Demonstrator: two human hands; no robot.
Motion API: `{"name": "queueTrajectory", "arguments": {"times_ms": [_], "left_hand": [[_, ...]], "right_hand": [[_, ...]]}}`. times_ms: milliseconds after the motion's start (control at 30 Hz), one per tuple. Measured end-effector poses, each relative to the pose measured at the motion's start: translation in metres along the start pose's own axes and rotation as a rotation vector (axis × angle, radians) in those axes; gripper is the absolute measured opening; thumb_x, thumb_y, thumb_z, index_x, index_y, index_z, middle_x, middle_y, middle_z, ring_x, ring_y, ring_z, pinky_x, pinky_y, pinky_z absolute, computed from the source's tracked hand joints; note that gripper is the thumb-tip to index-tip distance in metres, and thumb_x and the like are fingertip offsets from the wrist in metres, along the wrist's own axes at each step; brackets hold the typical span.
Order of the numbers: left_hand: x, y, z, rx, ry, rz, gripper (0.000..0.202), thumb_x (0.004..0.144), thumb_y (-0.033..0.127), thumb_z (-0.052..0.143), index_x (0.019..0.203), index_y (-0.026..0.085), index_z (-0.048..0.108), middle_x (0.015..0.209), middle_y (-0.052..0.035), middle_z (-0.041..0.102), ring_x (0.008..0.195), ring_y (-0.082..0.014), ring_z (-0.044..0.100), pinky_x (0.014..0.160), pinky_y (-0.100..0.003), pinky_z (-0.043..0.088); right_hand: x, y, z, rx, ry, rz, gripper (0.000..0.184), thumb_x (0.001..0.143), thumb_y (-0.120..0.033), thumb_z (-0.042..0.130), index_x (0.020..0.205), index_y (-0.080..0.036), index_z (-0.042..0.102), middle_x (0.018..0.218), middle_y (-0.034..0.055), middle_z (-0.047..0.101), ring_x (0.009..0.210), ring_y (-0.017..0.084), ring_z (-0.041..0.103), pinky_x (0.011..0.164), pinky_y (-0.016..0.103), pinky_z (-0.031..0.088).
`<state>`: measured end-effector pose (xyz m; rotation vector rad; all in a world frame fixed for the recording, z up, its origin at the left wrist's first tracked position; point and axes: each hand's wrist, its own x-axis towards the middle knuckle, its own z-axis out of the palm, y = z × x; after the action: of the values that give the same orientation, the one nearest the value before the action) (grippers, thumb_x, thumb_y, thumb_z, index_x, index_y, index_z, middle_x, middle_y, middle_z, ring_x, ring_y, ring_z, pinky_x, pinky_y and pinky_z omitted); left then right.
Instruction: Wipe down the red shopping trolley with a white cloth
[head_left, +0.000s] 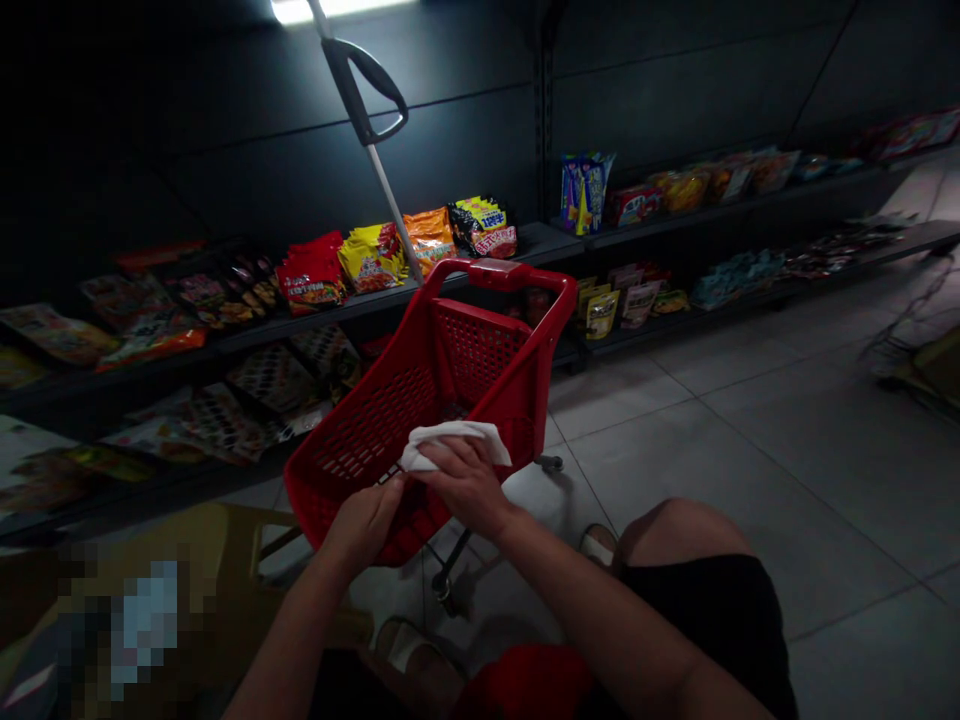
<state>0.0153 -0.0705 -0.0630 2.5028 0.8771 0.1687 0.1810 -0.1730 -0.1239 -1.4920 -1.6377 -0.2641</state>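
Observation:
A red plastic shopping cart (382,400) with perforated sides stands in front of me, its basket tilted in my view. My right hand (471,482) presses a folded white cloth (480,432) against the near rim of the basket, fingers bent over the fabric. Close by on the left, my left hand (369,518) grips the same rim, its thumb on top and the other fingers largely hidden behind the edge. The cart's handle (495,270) points away from me, toward the shelves.
Dark shelves (540,240) with snack packets (373,258) run along the back. A grey-handled pole (367,95) rises behind the cart. A yellowish stool (217,560) stands at left, partly pixelated. Caster wheels (442,590) rest on the tiled floor (720,470) near my feet.

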Motion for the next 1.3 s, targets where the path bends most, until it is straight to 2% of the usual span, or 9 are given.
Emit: {"name": "queueTrajectory", "arguments": {"times_ms": [133,300,400,567,733,833,1000,1167,1300], "left_hand": [[-0.003,-0.009,-0.001,-0.041,-0.026,0.017,0.055,0.097,0.046,0.025,0.119,0.025,0.071,0.111,-0.0056,0.076,0.107,-0.0252,0.069,0.094,-0.034,0.051],[-0.005,-0.014,-0.002,-0.088,-0.018,0.018,0.052,0.097,0.046,0.028,0.116,0.027,0.073,0.113,-0.0045,0.075,0.110,-0.0261,0.068,0.094,-0.035,0.051],[-0.003,-0.011,-0.002,-0.147,-0.033,0.012,0.052,0.097,0.048,0.028,0.108,0.028,0.075,0.100,-0.0044,0.078,0.102,-0.0274,0.071,0.090,-0.037,0.053],[0.002,-0.009,0.000,-0.391,-0.001,-0.062,0.063,0.097,0.057,0.021,0.107,0.023,0.074,0.094,-0.0078,0.078,0.099,-0.0280,0.071,0.090,-0.041,0.055],[0.001,-0.019,0.002,-0.704,0.399,-0.144,0.073,0.095,0.066,0.013,0.114,0.014,0.060,0.102,-0.0138,0.074,0.097,-0.0245,0.071,0.087,-0.039,0.056],[0.000,-0.028,0.002,-0.707,0.496,-0.143,0.071,0.094,0.069,0.017,0.116,0.014,0.057,0.106,-0.0149,0.072,0.097,-0.0236,0.070,0.090,-0.039,0.055],[-0.005,-0.040,0.004,-0.544,0.349,-0.164,0.073,0.096,0.065,0.015,0.115,0.013,0.062,0.106,-0.0148,0.073,0.101,-0.0244,0.069,0.098,-0.042,0.050],[-0.006,-0.030,0.000,-0.275,0.061,-0.036,0.061,0.098,0.057,0.024,0.128,0.023,0.063,0.127,-0.0071,0.069,0.118,-0.0233,0.063,0.105,-0.039,0.045],[-0.004,-0.013,-0.004,-0.190,-0.119,0.134,0.055,0.097,0.054,0.032,0.141,0.029,0.054,0.142,-0.0008,0.059,0.129,-0.0224,0.056,0.109,-0.036,0.042]], "right_hand": [[0.039,0.052,-0.067,-0.032,-0.259,-0.159,0.045,0.085,-0.020,0.062,0.125,-0.041,0.061,0.131,-0.0065,0.063,0.123,0.019,0.055,0.125,0.048,0.010],[0.089,0.124,-0.167,-0.265,-0.302,-0.109,0.045,0.074,-0.019,0.070,0.116,-0.034,0.066,0.115,-0.0004,0.068,0.113,0.024,0.057,0.121,0.051,0.012],[0.100,0.130,-0.185,-0.377,-0.345,-0.132,0.041,0.073,-0.020,0.070,0.114,-0.028,0.066,0.107,0.0041,0.068,0.108,0.025,0.058,0.118,0.051,0.018],[0.088,0.060,-0.117,-0.389,-0.583,-0.304,0.024,0.081,-0.027,0.067,0.104,-0.021,0.064,0.091,0.0060,0.068,0.092,0.023,0.061,0.095,0.040,0.041],[0.066,-0.035,-0.024,-0.314,-0.570,-0.390,0.021,0.089,-0.036,0.061,0.104,-0.022,0.060,0.093,0.0046,0.068,0.089,0.022,0.062,0.079,0.036,0.044],[0.064,-0.051,-0.007,-0.308,-0.579,-0.442,0.023,0.090,-0.041,0.060,0.104,-0.023,0.060,0.095,0.0034,0.068,0.089,0.021,0.062,0.077,0.035,0.044],[0.072,0.028,-0.076,-0.430,-0.559,-0.469,0.033,0.091,-0.047,0.059,0.115,-0.024,0.062,0.097,0.0071,0.069,0.089,0.022,0.062,0.080,0.037,0.046],[0.070,0.143,-0.185,-0.433,-0.202,-0.235,0.036,0.093,-0.050,0.055,0.121,-0.028,0.064,0.121,0.0089,0.065,0.119,0.025,0.056,0.112,0.049,0.034],[0.051,0.173,-0.190,-0.245,0.240,0.039,0.043,0.097,-0.045,0.048,0.135,-0.024,0.055,0.138,0.0100,0.056,0.134,0.023,0.046,0.114,0.048,0.035]]}}
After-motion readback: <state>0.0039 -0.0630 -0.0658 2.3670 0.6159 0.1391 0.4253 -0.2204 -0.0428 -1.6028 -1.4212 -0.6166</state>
